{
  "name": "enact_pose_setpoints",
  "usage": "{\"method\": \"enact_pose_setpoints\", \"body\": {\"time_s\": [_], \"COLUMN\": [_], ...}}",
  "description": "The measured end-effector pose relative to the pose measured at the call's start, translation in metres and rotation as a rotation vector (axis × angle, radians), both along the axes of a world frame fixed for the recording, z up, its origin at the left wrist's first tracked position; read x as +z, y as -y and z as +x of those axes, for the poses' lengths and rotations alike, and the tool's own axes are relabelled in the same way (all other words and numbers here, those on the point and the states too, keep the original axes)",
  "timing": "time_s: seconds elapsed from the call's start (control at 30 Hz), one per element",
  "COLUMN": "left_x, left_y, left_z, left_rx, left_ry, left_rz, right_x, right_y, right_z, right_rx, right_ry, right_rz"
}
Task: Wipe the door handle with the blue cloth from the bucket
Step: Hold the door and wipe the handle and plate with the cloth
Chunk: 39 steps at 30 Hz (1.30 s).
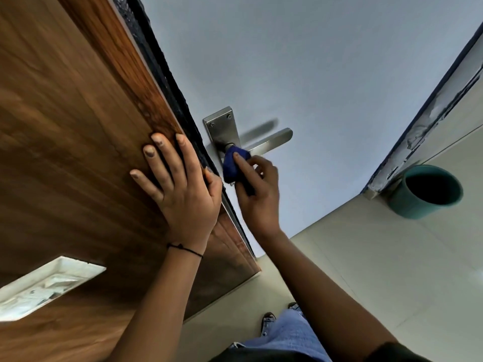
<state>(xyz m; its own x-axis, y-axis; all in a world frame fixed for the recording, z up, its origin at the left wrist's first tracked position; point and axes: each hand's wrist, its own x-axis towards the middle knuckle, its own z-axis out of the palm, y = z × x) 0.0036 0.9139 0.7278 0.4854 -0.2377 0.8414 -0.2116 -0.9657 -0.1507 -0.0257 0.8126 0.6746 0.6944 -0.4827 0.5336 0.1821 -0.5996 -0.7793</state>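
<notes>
A steel lever door handle (271,141) on a rectangular backplate (219,126) is fixed to the pale grey door (313,74). My right hand (257,189) holds a bunched blue cloth (233,163) and presses it against the handle's base, just under the backplate, with the index finger on top of the cloth. My left hand (177,184) lies flat with fingers spread on the brown wooden panel (65,113) beside the door's dark edge. The teal bucket (428,192) stands on the floor at the right, apart from both hands; its inside looks dark.
A black door edge (162,69) runs diagonally between the wooden panel and the grey door. Pale floor tiles (366,270) fill the lower right. My feet and blue jeans (285,333) show at the bottom. A white-framed opening (44,286) sits in the wood panel at lower left.
</notes>
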Motion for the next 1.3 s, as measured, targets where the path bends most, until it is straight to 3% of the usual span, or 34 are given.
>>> {"method": "enact_pose_setpoints", "body": {"time_s": [0.17, 0.37, 0.43, 0.6, 0.7, 0.87, 0.93, 1.07, 1.17, 1.3], "left_x": [0.001, 0.0, -0.001, -0.002, -0.004, -0.004, -0.004, -0.003, -0.002, -0.003], "left_y": [0.001, 0.0, -0.001, -0.001, -0.001, -0.002, -0.003, -0.002, -0.002, -0.003], "left_z": [-0.001, -0.001, 0.0, 0.001, 0.001, 0.002, 0.002, 0.001, 0.001, 0.001], "left_rx": [0.007, -0.011, -0.016, -0.016, -0.016, -0.015, -0.012, -0.02, -0.027, -0.026], "left_ry": [-0.018, -0.014, -0.015, -0.011, -0.007, 0.004, 0.006, -0.003, 0.0, 0.001], "left_rz": [-0.004, -0.003, 0.0, 0.009, 0.009, 0.009, 0.006, 0.01, 0.018, 0.02], "right_x": [-0.002, -0.009, -0.009, -0.003, 0.003, 0.015, 0.019, 0.034, 0.033, 0.036], "right_y": [0.057, 0.0, 0.007, 0.061, 0.035, 0.008, 0.026, 0.067, 0.081, 0.083], "right_z": [0.011, 0.004, 0.006, 0.016, 0.01, 0.007, 0.009, 0.014, 0.02, 0.018], "right_rx": [-0.23, -0.052, -0.034, -0.232, -0.177, -0.152, -0.196, -0.322, -0.24, 0.041], "right_ry": [-0.003, 0.034, 0.046, 0.019, 0.002, -0.126, -0.168, -0.264, -0.315, -0.299], "right_rz": [0.204, -0.054, -0.023, 0.151, 0.022, -0.449, -0.486, -0.218, 0.009, 0.732]}}
